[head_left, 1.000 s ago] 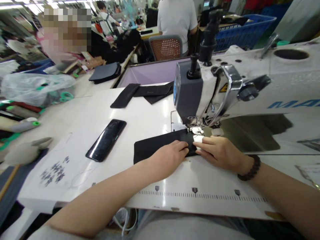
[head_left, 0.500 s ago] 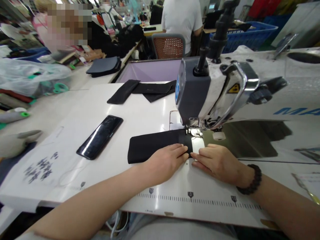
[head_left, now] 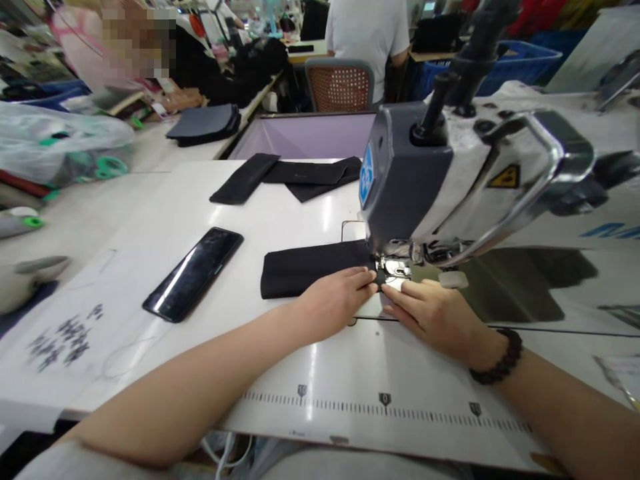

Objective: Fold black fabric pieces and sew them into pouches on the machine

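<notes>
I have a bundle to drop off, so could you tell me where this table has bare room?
Bare between the phone and the ruler strip. Crowded where both hands, left hand and right hand, press the black fabric.

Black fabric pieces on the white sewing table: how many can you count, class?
3, possibly more. One black piece lies under both hands at the presser foot; a black strip and a folded black piece overlap at the table's far edge, perhaps hiding others.
</notes>
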The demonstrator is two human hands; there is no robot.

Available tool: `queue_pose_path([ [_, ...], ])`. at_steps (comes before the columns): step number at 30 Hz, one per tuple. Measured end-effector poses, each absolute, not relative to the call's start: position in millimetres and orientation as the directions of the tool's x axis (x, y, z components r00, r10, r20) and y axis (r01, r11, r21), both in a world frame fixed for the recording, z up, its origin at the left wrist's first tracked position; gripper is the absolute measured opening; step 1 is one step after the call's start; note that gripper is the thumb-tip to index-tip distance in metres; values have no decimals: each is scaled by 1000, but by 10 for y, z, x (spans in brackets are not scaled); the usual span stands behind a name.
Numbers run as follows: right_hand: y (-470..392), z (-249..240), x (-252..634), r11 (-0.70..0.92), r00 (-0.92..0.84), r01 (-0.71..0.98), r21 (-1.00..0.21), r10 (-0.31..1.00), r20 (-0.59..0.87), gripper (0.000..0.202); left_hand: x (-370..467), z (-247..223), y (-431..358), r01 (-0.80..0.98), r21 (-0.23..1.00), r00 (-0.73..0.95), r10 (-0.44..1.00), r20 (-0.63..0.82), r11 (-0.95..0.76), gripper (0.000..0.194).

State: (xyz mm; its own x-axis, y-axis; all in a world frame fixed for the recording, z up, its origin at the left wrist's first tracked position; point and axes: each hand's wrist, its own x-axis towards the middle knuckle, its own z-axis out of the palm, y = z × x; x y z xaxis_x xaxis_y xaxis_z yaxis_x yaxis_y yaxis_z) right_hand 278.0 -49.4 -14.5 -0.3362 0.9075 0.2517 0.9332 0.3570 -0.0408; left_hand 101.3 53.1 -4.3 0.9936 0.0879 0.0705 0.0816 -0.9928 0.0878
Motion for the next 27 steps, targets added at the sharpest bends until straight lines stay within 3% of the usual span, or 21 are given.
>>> queue_pose_path([
  [8,-482,-165,2784,315,-291,947,-67,927,238,28,1117,-20,688,154,175,985,166,56,-972,23],
  [19,-489,-175,2794,305,-279,946,-113,939,203,28,1192,-45,803,191,131,976,202,76,-973,24],
  [23,-486,-167,2784,303,-279,947,-106,941,190,28,1171,21,749,212,67,977,213,8,-975,27],
  [27,-489,-177,2783,294,-275,954,-61,938,213,28,1176,66,618,386,-64,918,390,-78,-920,33],
])
